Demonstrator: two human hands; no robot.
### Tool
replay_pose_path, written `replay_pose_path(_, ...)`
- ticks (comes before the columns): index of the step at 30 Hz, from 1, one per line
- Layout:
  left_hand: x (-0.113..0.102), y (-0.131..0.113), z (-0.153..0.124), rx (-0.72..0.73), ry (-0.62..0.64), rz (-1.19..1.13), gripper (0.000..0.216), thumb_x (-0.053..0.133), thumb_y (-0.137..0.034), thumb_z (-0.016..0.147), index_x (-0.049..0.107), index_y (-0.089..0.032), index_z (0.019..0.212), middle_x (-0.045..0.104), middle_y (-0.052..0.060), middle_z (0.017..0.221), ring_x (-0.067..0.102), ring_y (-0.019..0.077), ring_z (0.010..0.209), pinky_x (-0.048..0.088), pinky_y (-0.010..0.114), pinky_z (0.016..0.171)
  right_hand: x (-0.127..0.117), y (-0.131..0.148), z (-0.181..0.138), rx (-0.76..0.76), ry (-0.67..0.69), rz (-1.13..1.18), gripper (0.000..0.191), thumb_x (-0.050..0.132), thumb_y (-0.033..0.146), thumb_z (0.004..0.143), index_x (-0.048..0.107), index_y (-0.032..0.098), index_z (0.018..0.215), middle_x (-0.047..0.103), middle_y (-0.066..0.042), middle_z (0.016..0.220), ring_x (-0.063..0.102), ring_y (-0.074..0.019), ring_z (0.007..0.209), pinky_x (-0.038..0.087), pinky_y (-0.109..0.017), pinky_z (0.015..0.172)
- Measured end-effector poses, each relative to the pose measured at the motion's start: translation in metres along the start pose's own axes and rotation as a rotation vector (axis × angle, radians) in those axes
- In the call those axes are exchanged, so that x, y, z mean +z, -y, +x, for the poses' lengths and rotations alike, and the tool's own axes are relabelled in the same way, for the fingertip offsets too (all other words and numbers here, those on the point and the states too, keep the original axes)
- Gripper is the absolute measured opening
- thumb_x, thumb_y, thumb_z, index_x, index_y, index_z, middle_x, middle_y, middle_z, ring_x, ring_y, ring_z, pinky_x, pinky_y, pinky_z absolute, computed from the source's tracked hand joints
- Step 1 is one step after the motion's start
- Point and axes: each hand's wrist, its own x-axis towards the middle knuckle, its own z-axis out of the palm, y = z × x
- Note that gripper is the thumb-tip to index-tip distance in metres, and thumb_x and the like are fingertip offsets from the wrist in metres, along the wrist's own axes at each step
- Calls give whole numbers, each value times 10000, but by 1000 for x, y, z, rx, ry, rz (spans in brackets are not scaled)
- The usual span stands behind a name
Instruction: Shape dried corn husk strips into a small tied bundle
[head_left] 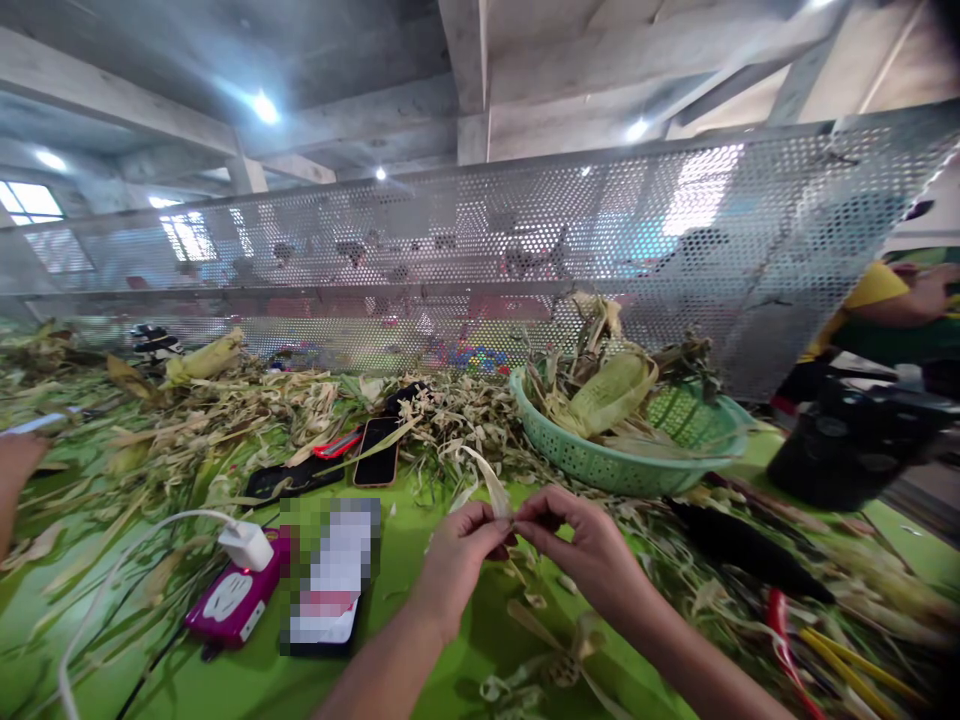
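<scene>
Husk strip, pale and curling, noted in the head view between my two hands, above the green tabletop. Fingers of my left hand are pinched narrow on its lower end; those of my right hand are pinched narrow on the same end, the two hands practically meeting. Scraps of dry husk lie below. Left of my hands: a phone with lit screen, blurred, and beside it a magenta power strip with a white plug seated in it. Beyond, a dark-screened phone lies near a red item, type undetermined. Right and beyond: a green basket containing corn husks.
</scene>
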Motion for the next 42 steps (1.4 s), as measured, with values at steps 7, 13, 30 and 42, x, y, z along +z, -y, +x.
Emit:
replay_pose_path(7, 0, 2, 1, 55, 52, 91, 191, 662, -311, 752, 690, -141, 836, 617, 30, 770, 525, 159, 756, 408, 268, 718, 1, 2, -1, -1, -43, 65, 141, 639, 316, 792, 611, 187, 742, 626, -3, 674, 579, -160, 630, 469, -254, 597)
replay_pose_path(13, -4, 8, 2, -41, -15, -53, 160, 682, -296, 721, 660, -137, 731, 600, 17, 696, 517, 131, 684, 394, 249, 678, -2, 1, -3, -97, 5, -104, 103, 620, 292, 850, 684, 212, 846, 678, -32, 797, 616, -184, 726, 480, -283, 676)
replay_pose_path(30, 0, 2, 1, 16, -17, 53, 186, 672, -328, 733, 618, -153, 697, 546, -1, 681, 503, 143, 703, 401, 257, 688, 0, 2, -3, -50, 18, -183, 109, 583, 253, 843, 583, 200, 747, 620, -5, 732, 582, -168, 673, 445, -258, 621)
replay_pose_path(42, -1, 5, 2, -18, -43, 3, 174, 666, -300, 711, 609, -143, 661, 542, -5, 629, 470, 122, 631, 360, 243, 628, 5, 0, -5, -93, 6, -73, 65, 595, 244, 857, 644, 206, 836, 663, -20, 798, 615, -176, 734, 472, -261, 683)
